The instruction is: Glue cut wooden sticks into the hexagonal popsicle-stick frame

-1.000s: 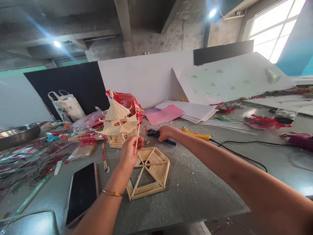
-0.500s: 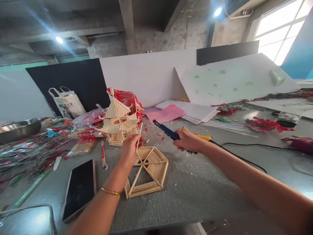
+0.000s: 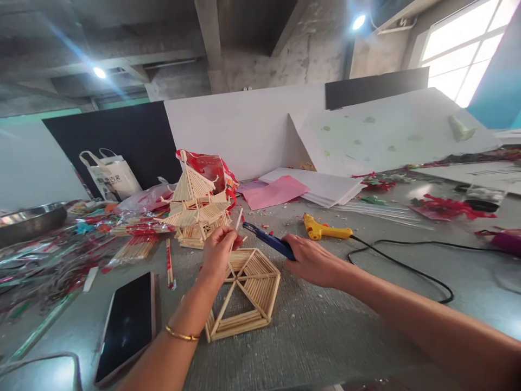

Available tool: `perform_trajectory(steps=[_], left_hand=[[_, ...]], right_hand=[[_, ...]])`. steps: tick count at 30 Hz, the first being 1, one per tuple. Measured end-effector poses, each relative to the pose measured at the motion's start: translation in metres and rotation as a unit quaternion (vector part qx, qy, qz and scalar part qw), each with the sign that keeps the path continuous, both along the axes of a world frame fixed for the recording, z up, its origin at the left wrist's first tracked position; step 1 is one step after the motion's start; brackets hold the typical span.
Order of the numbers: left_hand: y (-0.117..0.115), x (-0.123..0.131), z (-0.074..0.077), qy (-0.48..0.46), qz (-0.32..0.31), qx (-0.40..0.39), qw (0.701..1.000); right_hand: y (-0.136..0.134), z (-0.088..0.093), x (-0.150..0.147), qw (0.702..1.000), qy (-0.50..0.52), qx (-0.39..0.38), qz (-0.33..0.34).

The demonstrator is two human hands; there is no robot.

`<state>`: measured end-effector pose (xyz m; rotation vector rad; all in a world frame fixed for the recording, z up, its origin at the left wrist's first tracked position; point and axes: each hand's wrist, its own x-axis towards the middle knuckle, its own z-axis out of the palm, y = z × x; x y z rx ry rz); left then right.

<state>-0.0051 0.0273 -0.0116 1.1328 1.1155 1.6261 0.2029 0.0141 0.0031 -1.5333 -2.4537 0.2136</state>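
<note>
My left hand point(image 3: 220, 248) pinches a thin wooden stick point(image 3: 238, 217) that points upward, just above the far left edge of a flat hexagonal frame point(image 3: 264, 320) built of wooden sticks. Some of the frame's triangular sections are filled with rows of sticks; others are open. In my right hand point(image 3: 311, 259) is a slim dark-blue tool point(image 3: 271, 241) with a dark tip, whose exact kind I cannot make out. Its tip is close to the stick, right of my left fingers. Behind my left hand stands a tiered stick pagoda point(image 3: 195, 203).
A yellow glue gun point(image 3: 328, 231) with a black cord lies right of centre. A phone point(image 3: 126, 328) and a wrapped stick bundle point(image 3: 170, 266) lie on the left. Pink paper point(image 3: 277, 193), white boards and a metal bowl point(image 3: 32, 217) sit farther back.
My right hand has brought the blue tool left and down, its tip now near the stick. The glue gun now shows fully. My left hand still holds the stick.
</note>
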Motion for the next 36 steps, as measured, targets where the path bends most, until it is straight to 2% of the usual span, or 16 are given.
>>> perform_trajectory(steps=[12,36], left_hand=[[0.007,-0.002,-0.013,0.095,0.030,0.045,0.994],[0.007,-0.003,-0.012,0.128,0.054,0.053,0.989]], right_hand=[[-0.004,-0.007,-0.003,1.000,0.019,0.005,0.016],[-0.007,-0.002,-0.003,1.000,0.021,-0.001,0.013]])
